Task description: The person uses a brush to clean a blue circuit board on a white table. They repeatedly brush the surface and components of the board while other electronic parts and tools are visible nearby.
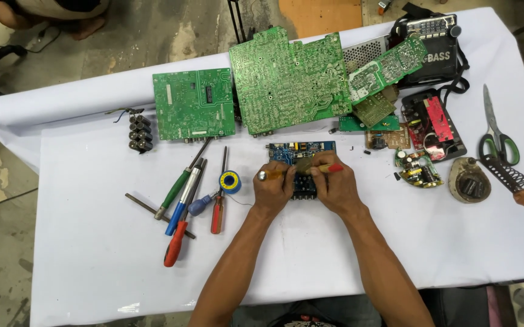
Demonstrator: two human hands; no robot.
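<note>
A small blue circuit board (301,149) lies on the white cloth at the middle of the table, with both my hands resting on its near half. My left hand (274,189) is closed around a tool with an amber handle (272,174) whose metal end pokes out to the left. A red-handled tool (334,169) is gripped in my right hand (334,186). Between the two hands a brownish, brush-like tip (305,166) sits over the board. The near part of the board is hidden under my fingers.
Large green circuit boards (194,104) (286,79) lie at the back, with a battery pack (141,133) to the left. Several screwdrivers (183,194) and a blue solder spool (230,181) are left of my hands. Small boards (418,169), a black radio (434,42), scissors (497,130) and a soldering iron (519,184) are on the right.
</note>
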